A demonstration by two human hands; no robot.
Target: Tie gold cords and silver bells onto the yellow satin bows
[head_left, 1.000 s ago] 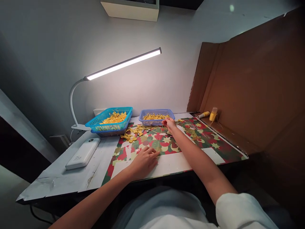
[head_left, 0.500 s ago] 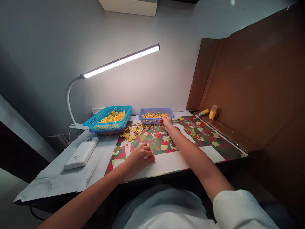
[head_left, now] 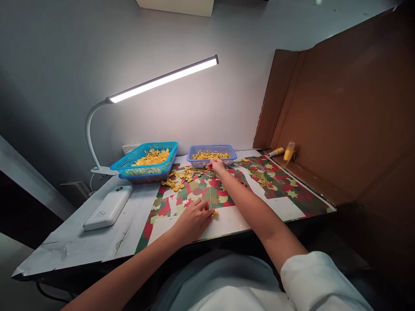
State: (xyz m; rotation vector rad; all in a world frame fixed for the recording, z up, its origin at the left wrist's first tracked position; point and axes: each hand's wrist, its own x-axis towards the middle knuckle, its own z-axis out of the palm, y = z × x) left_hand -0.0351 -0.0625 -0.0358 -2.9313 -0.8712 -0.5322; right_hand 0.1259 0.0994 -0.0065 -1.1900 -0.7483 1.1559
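Note:
My left hand (head_left: 194,219) rests low over the white front part of the table, thumb and fingers pinched on a small yellow ribbon bow (head_left: 215,212). A tiny shiny bit shows beside the bow, too small to name. Farther back, my right hand (head_left: 216,166) is closed in a pinch on a thin gold cord (head_left: 210,190), just before the lilac basket (head_left: 212,163). The cord runs taut between both hands. To the left of my right hand lies a loose pile of yellow ribbon bows (head_left: 186,174) with several small silver bells among them.
At the back left, a turquoise basket (head_left: 142,166) of yellow bows sits on a blue one. A white power bank (head_left: 108,207) and desk lamp (head_left: 162,80) stand left. Gold cords (head_left: 261,178) lie right, near a cardboard wall (head_left: 324,108) and yellow-topped bottle (head_left: 289,152).
My right hand has shifted slightly left, and the cord now runs straighter away from me. My left fingers have turned, and the yellow bow now shows at their tips.

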